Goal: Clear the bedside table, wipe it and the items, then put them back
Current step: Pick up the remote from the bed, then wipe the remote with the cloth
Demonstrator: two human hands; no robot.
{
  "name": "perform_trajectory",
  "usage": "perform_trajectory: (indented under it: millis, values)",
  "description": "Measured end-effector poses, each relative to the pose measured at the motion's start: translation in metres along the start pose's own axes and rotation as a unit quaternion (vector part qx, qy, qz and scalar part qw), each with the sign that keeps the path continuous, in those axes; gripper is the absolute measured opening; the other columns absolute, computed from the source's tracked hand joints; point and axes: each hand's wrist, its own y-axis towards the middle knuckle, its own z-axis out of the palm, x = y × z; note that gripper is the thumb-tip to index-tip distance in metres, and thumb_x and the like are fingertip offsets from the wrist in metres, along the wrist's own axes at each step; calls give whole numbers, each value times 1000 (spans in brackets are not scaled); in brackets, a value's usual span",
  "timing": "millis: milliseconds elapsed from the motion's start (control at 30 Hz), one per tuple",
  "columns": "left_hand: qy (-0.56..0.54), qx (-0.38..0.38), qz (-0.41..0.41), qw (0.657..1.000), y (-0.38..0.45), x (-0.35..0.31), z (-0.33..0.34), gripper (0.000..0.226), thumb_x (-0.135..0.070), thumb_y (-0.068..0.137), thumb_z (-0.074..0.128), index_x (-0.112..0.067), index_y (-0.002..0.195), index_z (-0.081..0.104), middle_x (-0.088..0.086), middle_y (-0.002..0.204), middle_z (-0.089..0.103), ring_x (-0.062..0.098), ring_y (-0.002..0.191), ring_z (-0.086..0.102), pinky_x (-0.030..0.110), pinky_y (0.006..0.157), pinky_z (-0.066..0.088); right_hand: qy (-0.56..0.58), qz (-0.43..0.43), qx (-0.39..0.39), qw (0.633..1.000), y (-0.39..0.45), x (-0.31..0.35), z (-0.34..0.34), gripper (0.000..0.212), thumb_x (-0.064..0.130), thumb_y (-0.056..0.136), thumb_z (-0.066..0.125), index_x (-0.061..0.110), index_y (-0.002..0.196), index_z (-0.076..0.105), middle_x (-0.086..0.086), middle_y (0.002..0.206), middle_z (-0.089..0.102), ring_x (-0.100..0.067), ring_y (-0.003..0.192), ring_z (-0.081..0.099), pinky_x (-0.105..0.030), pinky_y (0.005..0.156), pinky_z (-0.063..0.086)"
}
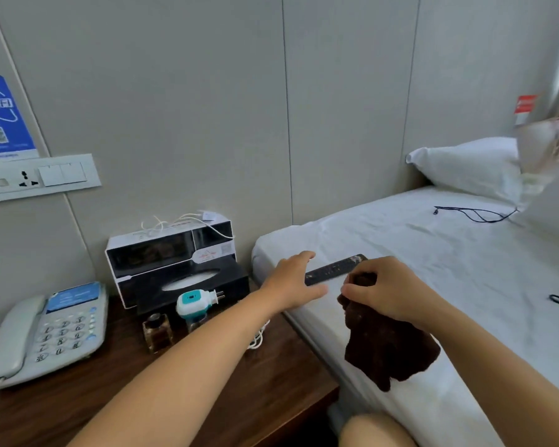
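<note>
At the bed's edge, my left hand [296, 282] reaches, fingers spread, for the slim black remote control [333, 269] on the white sheet; my right hand [384, 290] pinches the dark brown cloth [388, 346]. Best steady the remote, then wipe lengthwise.

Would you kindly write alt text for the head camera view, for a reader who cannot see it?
A person's left hand reaches open toward a black remote control lying on a white bed, while the right hand grips a dark brown cloth. On the wooden bedside table beside the bed stand a telephone, a black tissue box and a teal plug-in device.
</note>
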Motion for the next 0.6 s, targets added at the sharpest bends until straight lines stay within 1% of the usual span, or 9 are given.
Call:
perform_trajectory:
  millis: [100,167,200,267,333,367,433,500,600]
  values:
    - [-7,15,-22,1000,22,1,13,95,-58,84,75,-21,160,30,2,157,45,26,141,45,42,114,40,35,21,5,999,1,-12,-2,9,30,85,74,27,77,77,20,75,74,3,74,68,-24,75,53]
    - [-4,13,-26,1000,33,-3,19,90,-55,85,74,-17,157,37,5,151,52,27,135,51,40,110,43,54,38,6,998,2,-17,-2,9,31,85,75,25,79,77,16,75,75,0,74,69,-26,77,57]
    - [1,9,-25,1000,37,-4,21,82,-55,85,74,-16,151,45,5,143,57,28,128,55,39,106,46,60,46,7,997,2,-19,-2,9,32,85,75,25,80,78,16,75,75,0,74,69,-27,78,58]
    - [3,1,-14,1000,43,-5,24,54,-53,84,75,-16,123,68,3,117,69,27,108,63,38,90,52,70,53,6,996,3,-20,-2,10,34,85,76,25,80,78,14,77,75,-3,75,70,-31,80,60]
    - [-11,-6,-7,1000,45,-6,23,31,-49,83,77,-20,93,74,-1,93,72,23,90,65,35,76,53,81,53,7,995,3,-20,0,11,34,84,75,24,80,77,10,78,76,-7,76,72,-37,83,61]
    - [-11,-11,-4,1000,43,-6,22,26,-47,83,77,-21,87,74,-2,89,71,21,85,65,34,72,51,81,52,8,995,3,-19,1,11,34,84,75,24,80,77,10,79,76,-8,77,73,-39,84,61]
    - [7,-32,4,999,34,-6,16,24,-44,84,77,-20,84,73,0,87,70,21,83,63,34,72,51,75,49,8,996,1,-18,3,11,35,84,75,26,80,77,11,78,76,-8,77,72,-41,84,61]
    - [37,-62,10,997,19,0,7,31,-44,84,76,-14,91,76,3,93,68,23,87,62,38,76,54,73,43,7,996,-1,-14,4,12,37,83,75,26,80,77,10,79,76,-9,78,72,-43,84,61]
    - [62,-123,20,990,-24,21,-17,31,-48,86,73,-19,96,75,0,93,60,22,91,60,37,75,51,80,24,-3,996,-4,1,7,11,36,85,75,26,80,77,10,80,76,-10,78,73,-42,84,60]
